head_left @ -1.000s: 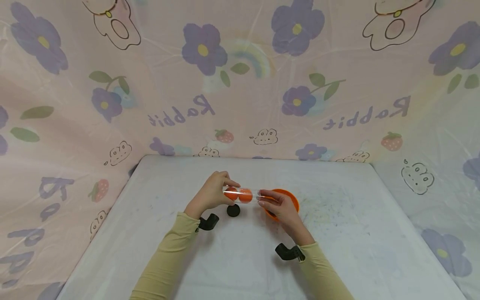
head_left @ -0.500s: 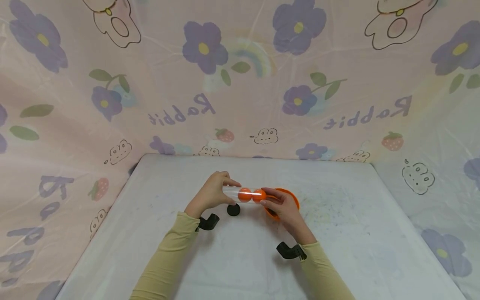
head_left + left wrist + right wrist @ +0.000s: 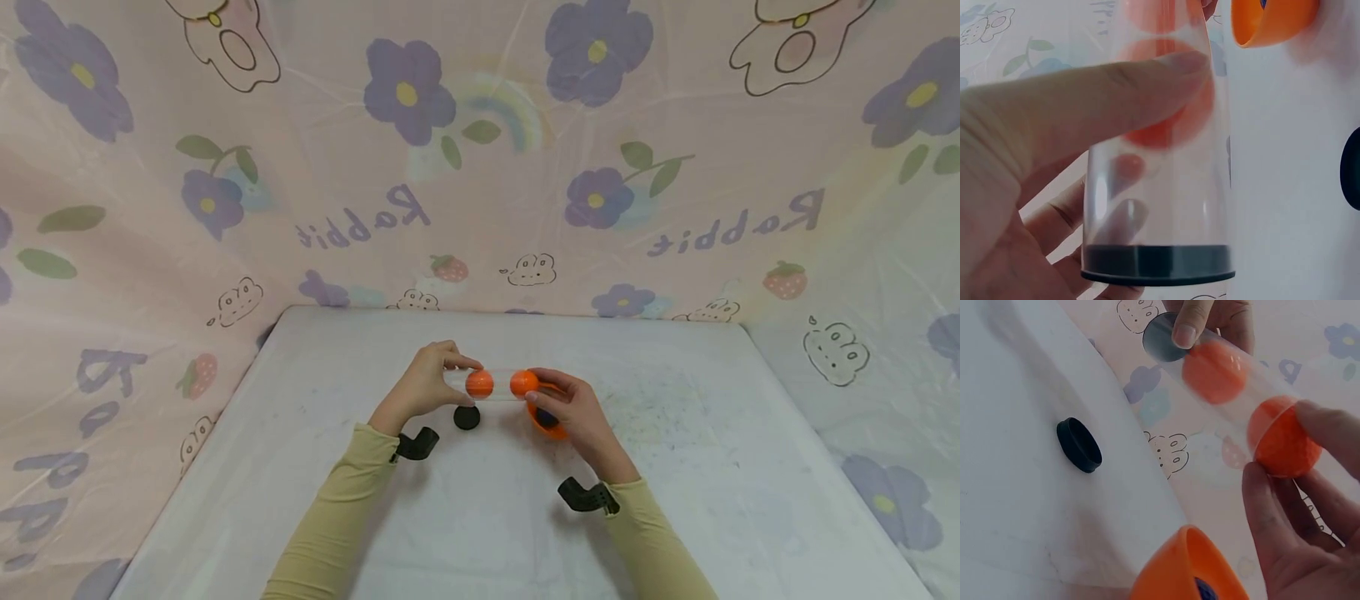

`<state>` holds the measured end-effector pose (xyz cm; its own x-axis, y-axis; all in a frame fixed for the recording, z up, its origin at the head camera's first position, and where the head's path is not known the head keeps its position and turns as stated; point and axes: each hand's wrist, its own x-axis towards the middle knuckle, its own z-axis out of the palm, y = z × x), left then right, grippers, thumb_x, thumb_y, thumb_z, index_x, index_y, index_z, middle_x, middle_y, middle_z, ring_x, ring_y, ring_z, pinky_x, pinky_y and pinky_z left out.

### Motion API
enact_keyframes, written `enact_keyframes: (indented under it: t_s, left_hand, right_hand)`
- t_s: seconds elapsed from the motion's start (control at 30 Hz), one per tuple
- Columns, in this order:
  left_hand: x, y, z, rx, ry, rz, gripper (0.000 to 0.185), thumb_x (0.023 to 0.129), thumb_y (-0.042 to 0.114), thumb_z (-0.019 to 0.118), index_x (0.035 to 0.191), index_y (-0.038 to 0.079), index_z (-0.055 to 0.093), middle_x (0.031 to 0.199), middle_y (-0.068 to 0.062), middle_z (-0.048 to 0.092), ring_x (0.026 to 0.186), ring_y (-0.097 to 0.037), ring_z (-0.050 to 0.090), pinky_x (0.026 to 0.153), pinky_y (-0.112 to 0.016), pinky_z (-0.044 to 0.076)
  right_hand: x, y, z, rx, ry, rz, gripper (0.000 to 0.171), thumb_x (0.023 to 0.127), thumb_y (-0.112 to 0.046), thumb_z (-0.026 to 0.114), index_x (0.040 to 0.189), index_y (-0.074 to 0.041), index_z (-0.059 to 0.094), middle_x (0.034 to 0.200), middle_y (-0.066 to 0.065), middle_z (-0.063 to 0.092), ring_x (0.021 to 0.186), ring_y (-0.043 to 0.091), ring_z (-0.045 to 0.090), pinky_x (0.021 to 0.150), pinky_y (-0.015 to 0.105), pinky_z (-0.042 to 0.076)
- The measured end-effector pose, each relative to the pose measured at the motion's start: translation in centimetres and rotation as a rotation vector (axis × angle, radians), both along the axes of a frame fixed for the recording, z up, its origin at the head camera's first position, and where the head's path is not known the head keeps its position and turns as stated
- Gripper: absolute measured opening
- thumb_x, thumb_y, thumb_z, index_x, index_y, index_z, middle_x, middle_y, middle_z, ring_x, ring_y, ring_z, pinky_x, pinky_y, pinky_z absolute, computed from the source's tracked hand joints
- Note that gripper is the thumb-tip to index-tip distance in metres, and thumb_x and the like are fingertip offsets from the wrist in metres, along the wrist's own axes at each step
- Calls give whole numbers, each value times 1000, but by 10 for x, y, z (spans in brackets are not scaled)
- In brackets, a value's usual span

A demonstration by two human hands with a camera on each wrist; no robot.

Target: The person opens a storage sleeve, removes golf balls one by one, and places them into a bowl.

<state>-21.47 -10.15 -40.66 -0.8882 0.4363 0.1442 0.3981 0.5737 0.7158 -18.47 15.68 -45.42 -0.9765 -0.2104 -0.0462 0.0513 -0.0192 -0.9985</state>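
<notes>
Risks, as judged:
- Your right hand [image 3: 573, 408] pinches the outer ball [image 3: 1291, 447] between thumb and fingertips at the tube's uncapped mouth. The rim crosses the ball, so part sits inside and part out. A slack pinch could let it drop to the table [image 3: 450, 517] or into the bowl [image 3: 1163, 572] just below.
- The inner ball [image 3: 1215, 372] lies loose within the tube [image 3: 501, 384], a gap between it and the other. Should you dip the mouth end, it would probably roll toward your right fingers, and out if nothing blocks the way.
- Your left hand [image 3: 429, 379] grips the tube near its capped end, thumb across one side, fingers round the other. Too hard a squeeze might flex the thin-looking wall and bind a ball.

Containers:
- Tube: clear, held roughly level above the table between your hands. Dark end cap [image 3: 1157, 262] seated on your left; mouth on your right. Contents: inner ball wholly, outer ball partly.
- Bowl: orange, on the table beneath your right hand. Holds a dark blue item [image 3: 1205, 590], mostly hidden; cannot identify.
- Loose cap [image 3: 1079, 445]: black, on the table near the bowl, touching neither hand.
</notes>
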Motion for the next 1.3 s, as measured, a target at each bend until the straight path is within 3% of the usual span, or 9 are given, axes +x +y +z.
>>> enact_keyframes:
  t_s: [0.5,0.93,1.3]
  left_hand:
    - [-1,-3,-2,41,-19,21,51,61,9,91,108,14,75,85,-4,55,84,-19,47,70,-31,45]
    - [2,-7,-4,54,-43,7,49,63,8,90,109,13,74,83,-5,53,80,-20,45,66,-31,39]
    - [2,-8,-9,59,-40,-6,48,63,8,90,108,14,74,85,-3,54,84,-19,50,68,-32,43]
  right_hand:
    - [-1,4,-2,-28,-27,-40,54,82,-22,77,129,-7,57,124,14,60,111,24,60,96,42,44]
    - [2,21,7,-43,32,-30,54,84,-19,75,132,-6,54,128,14,57,114,21,57,91,29,47]
    - [4,46,9,-34,81,-38,53,84,-18,75,131,-4,53,125,13,60,112,21,59,92,34,47]
